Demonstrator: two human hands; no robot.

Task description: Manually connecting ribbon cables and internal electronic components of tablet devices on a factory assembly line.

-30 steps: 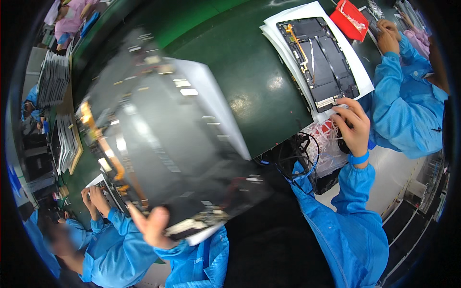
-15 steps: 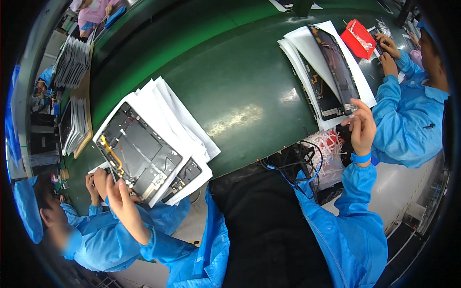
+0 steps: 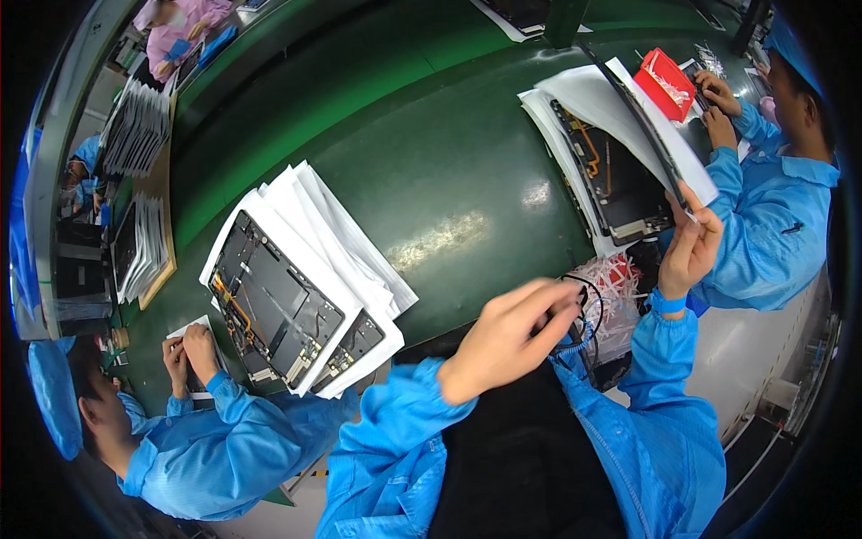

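Observation:
My right hand (image 3: 690, 247) pinches the lower end of a thin black device panel (image 3: 633, 103), which stands tilted up almost edge-on. Below that panel, white paper sheets (image 3: 575, 90) separate it from another black device casing (image 3: 611, 180) with an orange ribbon cable. In front of my body hangs my left hand (image 3: 512, 337), blurred a little, fingers loosely apart and nothing visible in them. To its left, a stack of white sheets (image 3: 332, 234) carries an opened black casing (image 3: 278, 301) with an orange cable and small circuit parts.
A dark green bench (image 3: 467, 189) runs across. Beneath its edge sit black cables and a bag of paper-like strips (image 3: 611, 287). A red bin (image 3: 664, 85) stands at the far right. Co-workers in blue sit on both sides. Racked panels (image 3: 135, 126) stand at left.
My left hand has left the left stack and swung right, in front of my body. My right hand has turned the black panel up onto its edge, uncovering more of the casing below.

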